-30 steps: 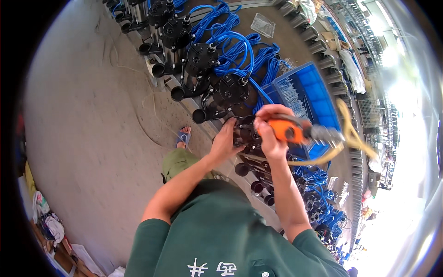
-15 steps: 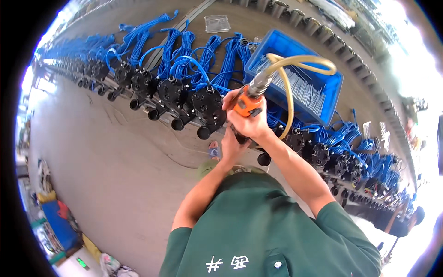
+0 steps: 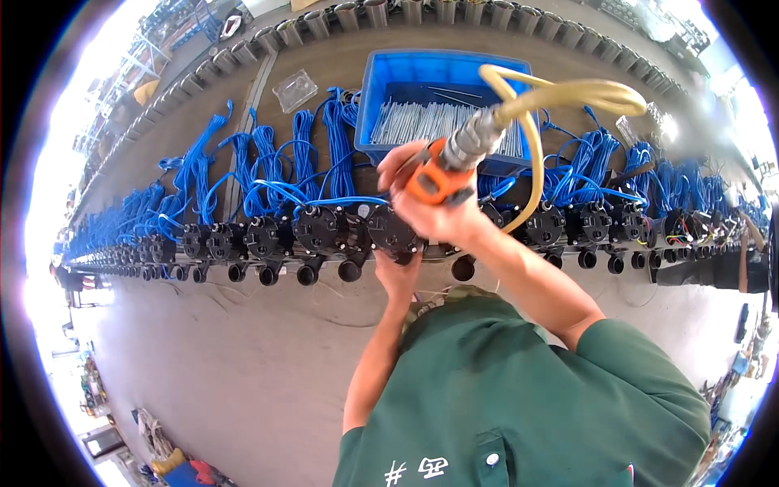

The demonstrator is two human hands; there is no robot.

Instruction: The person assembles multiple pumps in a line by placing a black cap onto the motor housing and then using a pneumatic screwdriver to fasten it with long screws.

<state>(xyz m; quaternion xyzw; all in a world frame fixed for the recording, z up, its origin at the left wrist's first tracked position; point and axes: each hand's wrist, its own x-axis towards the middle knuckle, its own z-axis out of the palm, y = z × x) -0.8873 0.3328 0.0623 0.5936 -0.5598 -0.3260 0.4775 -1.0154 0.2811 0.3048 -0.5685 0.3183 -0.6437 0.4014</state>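
My right hand (image 3: 430, 217) is wrapped round an orange and black air screwdriver (image 3: 439, 180), held over the row of black units. A metal coupling on its top end leads to a yellow air hose (image 3: 535, 162). Below it, my left hand (image 3: 398, 274) grips the lower side of a round black pump-like unit (image 3: 391, 230); its fingertips are partly hidden. The screwdriver's working end is hidden behind my right hand.
More black units (image 3: 319, 231) with short black outlets line the bench edge on both sides. Bundled blue cables (image 3: 338, 150) lie behind them. A blue bin (image 3: 373, 85) holds many thin metal rods, and metal cups (image 3: 349, 15) stand along the far edge.
The view has swung, so the bench row now runs more level. My left hand now shows under a black unit, and my right hand still holds the screwdriver above the row.
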